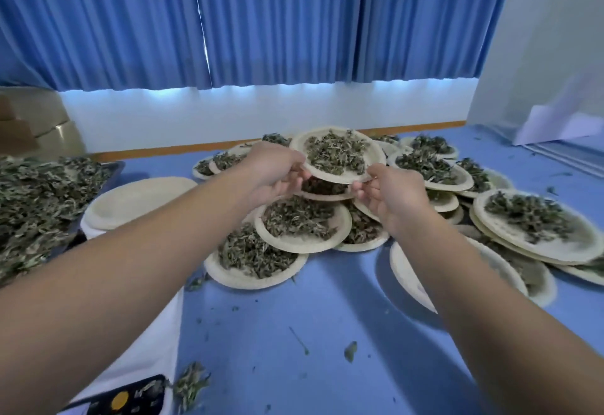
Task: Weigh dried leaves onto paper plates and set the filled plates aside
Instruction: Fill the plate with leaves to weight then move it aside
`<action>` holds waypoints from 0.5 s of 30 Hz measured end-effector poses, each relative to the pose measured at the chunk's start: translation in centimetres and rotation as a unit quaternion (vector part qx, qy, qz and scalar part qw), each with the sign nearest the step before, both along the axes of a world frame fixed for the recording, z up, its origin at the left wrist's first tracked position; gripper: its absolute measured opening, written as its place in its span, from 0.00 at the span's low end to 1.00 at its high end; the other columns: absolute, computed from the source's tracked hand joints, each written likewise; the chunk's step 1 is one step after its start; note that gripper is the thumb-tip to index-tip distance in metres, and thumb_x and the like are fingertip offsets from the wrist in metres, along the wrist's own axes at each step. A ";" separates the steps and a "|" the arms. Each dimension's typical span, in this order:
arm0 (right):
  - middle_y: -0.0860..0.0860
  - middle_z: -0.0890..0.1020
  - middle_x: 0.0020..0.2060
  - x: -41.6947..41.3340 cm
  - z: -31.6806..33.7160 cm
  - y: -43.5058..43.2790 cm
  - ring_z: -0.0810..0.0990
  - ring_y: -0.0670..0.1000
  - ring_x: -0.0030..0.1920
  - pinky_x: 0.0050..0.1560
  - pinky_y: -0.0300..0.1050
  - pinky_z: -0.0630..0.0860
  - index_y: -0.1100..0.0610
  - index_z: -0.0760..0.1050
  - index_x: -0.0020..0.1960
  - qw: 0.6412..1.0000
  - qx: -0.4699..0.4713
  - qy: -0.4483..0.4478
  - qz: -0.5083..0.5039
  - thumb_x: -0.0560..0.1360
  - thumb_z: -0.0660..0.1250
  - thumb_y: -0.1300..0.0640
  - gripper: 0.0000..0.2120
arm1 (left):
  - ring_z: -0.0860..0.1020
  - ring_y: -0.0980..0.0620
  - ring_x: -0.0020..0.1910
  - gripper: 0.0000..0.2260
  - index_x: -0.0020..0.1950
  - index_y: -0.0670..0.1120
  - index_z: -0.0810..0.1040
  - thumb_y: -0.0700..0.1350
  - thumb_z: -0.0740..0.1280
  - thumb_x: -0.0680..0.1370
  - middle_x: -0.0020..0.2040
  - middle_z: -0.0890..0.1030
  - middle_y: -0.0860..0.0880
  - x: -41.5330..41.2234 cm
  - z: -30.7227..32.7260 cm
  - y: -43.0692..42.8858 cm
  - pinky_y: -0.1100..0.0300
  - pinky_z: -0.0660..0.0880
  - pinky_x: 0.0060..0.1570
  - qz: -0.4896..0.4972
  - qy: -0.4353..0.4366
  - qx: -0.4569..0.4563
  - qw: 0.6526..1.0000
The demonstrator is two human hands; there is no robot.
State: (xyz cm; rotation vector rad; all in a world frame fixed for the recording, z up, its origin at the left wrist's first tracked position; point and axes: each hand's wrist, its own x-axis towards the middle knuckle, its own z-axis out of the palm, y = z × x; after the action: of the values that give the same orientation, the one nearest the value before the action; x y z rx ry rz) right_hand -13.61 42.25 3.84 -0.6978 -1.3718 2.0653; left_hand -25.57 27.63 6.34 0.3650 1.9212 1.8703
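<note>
Forearms (147, 251) extended, left hand (274, 169) and right hand (389, 194) are pinching a filled paper plate (336, 154) over many finished plates (300, 231) (loose dried leaves (39, 205) remaining).

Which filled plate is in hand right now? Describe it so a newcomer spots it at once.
Below the blue curtains, on the blue table, lies a heap of filled paper plates. Over the heap's far middle, one paper plate of dried leaves is raised above the rest. It alone is pinched at its near rim by the left hand and the right hand.
</note>
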 end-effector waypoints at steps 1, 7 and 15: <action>0.58 0.81 0.28 -0.7 0.3 0.9 0.81 0.51 0.25 0.28 0.41 0.79 0.69 0.72 0.61 1.000 -0.006 -0.006 -0.010 0.81 0.64 0.67 0.10 | 0.78 0.53 0.25 0.03 0.52 0.35 0.75 0.34 0.67 0.80 0.28 0.80 0.44 -0.4 0.3 1.5 0.65 0.73 0.23 0.000 -0.010 -0.002 1.000; 0.61 0.79 0.47 -5.2 0.4 4.4 0.86 0.53 0.30 0.37 0.50 0.86 0.65 0.68 0.67 0.996 -0.008 -0.041 -0.080 0.80 0.65 0.69 0.17 | 0.75 0.55 0.21 0.08 0.59 0.34 0.74 0.31 0.64 0.80 0.41 0.77 0.41 -2.8 0.7 7.2 0.67 0.74 0.22 0.012 -0.045 -0.031 0.998; 0.65 0.83 0.52 -8.2 -1.3 6.0 0.87 0.53 0.35 0.31 0.42 0.82 0.66 0.69 0.70 0.993 -0.051 -0.045 -0.100 0.81 0.64 0.68 0.18 | 0.77 0.53 0.27 0.10 0.62 0.34 0.75 0.32 0.63 0.81 0.49 0.80 0.38 -4.2 -0.5 9.3 0.66 0.76 0.26 0.032 -0.055 -0.014 0.998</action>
State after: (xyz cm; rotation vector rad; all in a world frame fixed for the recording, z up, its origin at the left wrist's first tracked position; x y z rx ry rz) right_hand -21.76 48.21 2.51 -0.9416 -1.1961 1.9761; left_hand -29.76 36.91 5.83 0.1894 1.9055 1.8607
